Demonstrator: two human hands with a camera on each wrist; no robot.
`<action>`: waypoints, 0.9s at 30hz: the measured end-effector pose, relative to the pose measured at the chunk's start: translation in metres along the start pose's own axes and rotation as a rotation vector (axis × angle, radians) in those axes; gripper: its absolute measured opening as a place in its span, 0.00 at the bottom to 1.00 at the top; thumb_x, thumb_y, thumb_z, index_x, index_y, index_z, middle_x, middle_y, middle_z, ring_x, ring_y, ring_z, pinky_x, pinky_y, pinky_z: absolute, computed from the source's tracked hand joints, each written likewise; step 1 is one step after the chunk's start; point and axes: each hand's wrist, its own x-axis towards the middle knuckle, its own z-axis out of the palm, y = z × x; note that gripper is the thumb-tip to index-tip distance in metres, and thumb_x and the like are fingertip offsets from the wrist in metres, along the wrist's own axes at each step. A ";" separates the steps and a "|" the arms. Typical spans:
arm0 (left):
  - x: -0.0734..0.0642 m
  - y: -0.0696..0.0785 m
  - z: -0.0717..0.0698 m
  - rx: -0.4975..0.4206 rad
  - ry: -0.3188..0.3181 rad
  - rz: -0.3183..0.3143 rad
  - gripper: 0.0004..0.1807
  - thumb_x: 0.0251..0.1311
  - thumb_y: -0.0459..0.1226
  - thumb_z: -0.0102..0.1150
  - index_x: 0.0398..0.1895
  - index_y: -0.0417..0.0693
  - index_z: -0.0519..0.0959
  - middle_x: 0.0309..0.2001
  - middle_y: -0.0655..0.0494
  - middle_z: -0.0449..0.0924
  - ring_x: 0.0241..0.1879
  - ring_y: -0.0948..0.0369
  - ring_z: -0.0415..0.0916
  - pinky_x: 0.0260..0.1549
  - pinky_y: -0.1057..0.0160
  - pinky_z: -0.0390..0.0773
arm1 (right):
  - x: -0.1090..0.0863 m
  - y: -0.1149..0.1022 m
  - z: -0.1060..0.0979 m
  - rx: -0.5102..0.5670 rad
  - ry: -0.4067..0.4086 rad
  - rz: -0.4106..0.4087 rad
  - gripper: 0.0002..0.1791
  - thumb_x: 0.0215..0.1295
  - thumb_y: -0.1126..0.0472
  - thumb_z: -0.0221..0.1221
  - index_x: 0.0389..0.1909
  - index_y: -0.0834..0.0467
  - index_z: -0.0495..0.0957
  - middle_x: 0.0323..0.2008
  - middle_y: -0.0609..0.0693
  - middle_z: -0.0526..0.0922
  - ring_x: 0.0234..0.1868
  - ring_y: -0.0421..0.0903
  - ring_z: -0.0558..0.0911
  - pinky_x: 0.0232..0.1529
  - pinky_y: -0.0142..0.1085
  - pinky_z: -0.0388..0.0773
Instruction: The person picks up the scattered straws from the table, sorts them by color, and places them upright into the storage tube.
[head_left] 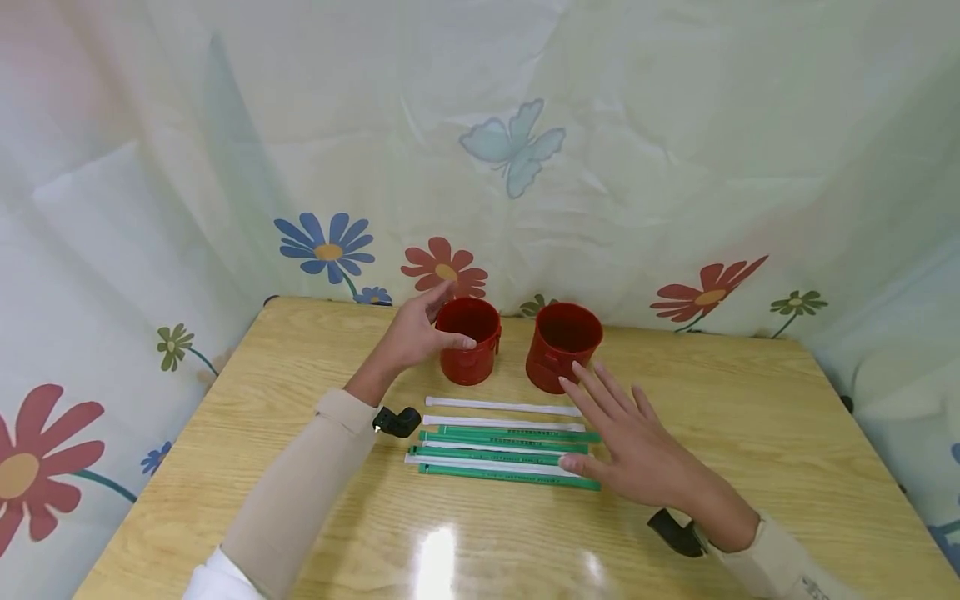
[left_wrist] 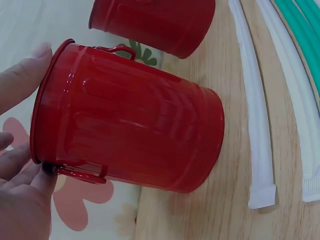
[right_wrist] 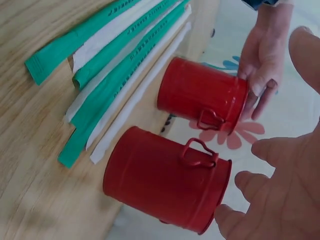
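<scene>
A small red metal bucket stands upright on the table. My left hand holds it by the rim, thumb on one side and fingers on the other. To its right, a second, similar red bucket stands apart from the first. My right hand hovers in front of this one, fingers spread and holding nothing; the thumb lies over the ends of the straws. Several paper-wrapped straws lie side by side before the buckets: white straws and green straws.
The light wood table meets a hanging cloth printed with flowers and a butterfly, just behind the buckets. A black wrist camera hangs beside the left wrist, another black camera beside the right.
</scene>
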 end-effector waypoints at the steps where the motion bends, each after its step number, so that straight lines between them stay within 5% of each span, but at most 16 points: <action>1: 0.000 0.000 0.000 -0.005 -0.004 0.002 0.55 0.47 0.43 0.77 0.78 0.59 0.55 0.76 0.56 0.60 0.75 0.52 0.59 0.60 0.49 0.78 | 0.000 0.001 0.000 0.006 -0.005 0.002 0.50 0.63 0.32 0.56 0.79 0.43 0.43 0.81 0.48 0.38 0.80 0.59 0.38 0.69 0.73 0.38; 9: 0.003 -0.001 -0.001 0.013 -0.028 0.016 0.54 0.47 0.43 0.77 0.77 0.58 0.56 0.75 0.58 0.63 0.74 0.53 0.60 0.57 0.49 0.80 | 0.005 0.010 0.000 0.048 -0.061 0.004 0.53 0.58 0.30 0.59 0.78 0.45 0.48 0.81 0.51 0.43 0.79 0.64 0.44 0.67 0.75 0.41; 16: 0.005 0.001 -0.003 0.023 -0.027 0.029 0.55 0.46 0.45 0.78 0.78 0.57 0.55 0.75 0.58 0.62 0.75 0.53 0.60 0.59 0.49 0.78 | 0.018 0.023 0.001 0.082 -0.104 0.009 0.52 0.53 0.30 0.62 0.76 0.47 0.56 0.78 0.55 0.54 0.77 0.65 0.52 0.69 0.70 0.53; 21: 0.003 0.002 -0.004 0.029 -0.020 -0.010 0.55 0.46 0.45 0.78 0.77 0.60 0.56 0.75 0.62 0.63 0.75 0.54 0.60 0.60 0.50 0.78 | 0.027 0.032 0.002 0.139 -0.088 0.018 0.42 0.58 0.39 0.65 0.70 0.53 0.67 0.70 0.52 0.71 0.72 0.59 0.67 0.67 0.59 0.68; 27: 0.000 0.000 -0.002 0.026 -0.001 0.007 0.54 0.47 0.44 0.77 0.77 0.58 0.56 0.74 0.59 0.64 0.74 0.53 0.61 0.60 0.49 0.78 | 0.041 0.041 0.010 0.200 0.064 0.018 0.18 0.62 0.59 0.66 0.53 0.59 0.82 0.52 0.55 0.86 0.56 0.57 0.82 0.56 0.56 0.79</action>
